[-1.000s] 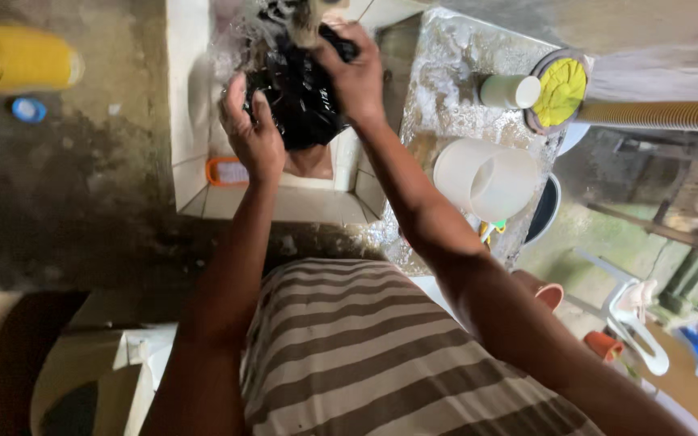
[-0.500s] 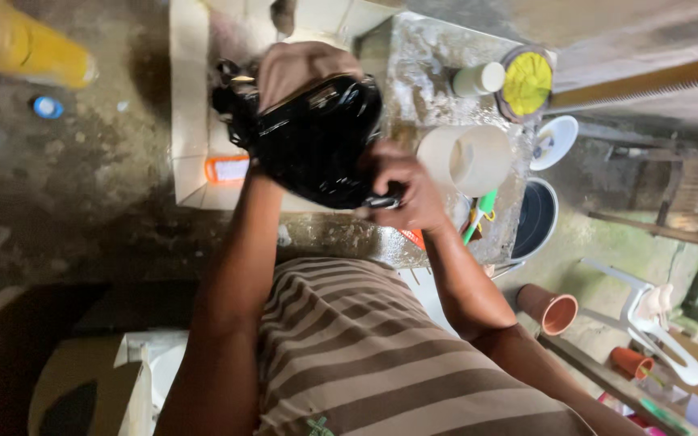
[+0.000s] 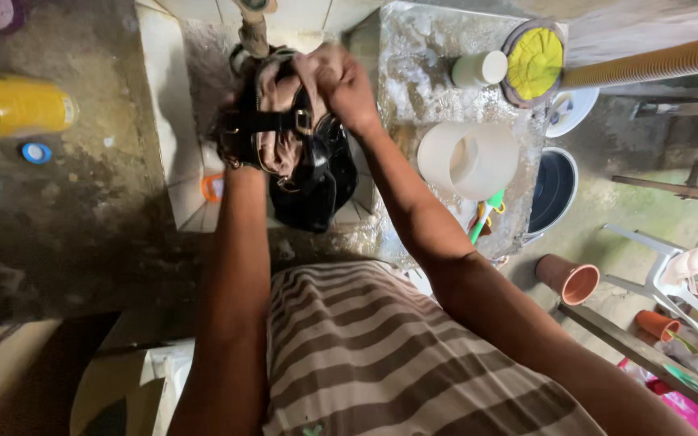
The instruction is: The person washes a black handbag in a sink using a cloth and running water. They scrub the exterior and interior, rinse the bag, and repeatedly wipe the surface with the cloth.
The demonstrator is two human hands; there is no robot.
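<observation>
Both hands hold a black bag (image 3: 313, 173) over a tiled wash basin (image 3: 173, 97), under a tap pipe (image 3: 252, 28). The right hand (image 3: 341, 81) is clenched on the bag's upper edge, its fingers (image 3: 317, 69) curled round the material. The left hand (image 3: 232, 133) is mostly hidden behind the bag and its strap (image 3: 264, 121), so whether its fingers are clenched cannot be told. The bag hangs below the right fingers, long axis running from the tap down toward the person's striped shirt (image 3: 365, 347), opening turned up toward the tap, a brownish lining showing inside. Its lower end is a dark mass, hard to make out. To the right of the right fingers, on the wet stone counter (image 3: 414, 73), stand a white cup (image 3: 478, 69), a yellow-lidded tub (image 3: 533, 60) and a pale bucket (image 3: 468, 160). An orange item (image 3: 212, 187) lies below the left fingers, partly cut off by the arm.
</observation>
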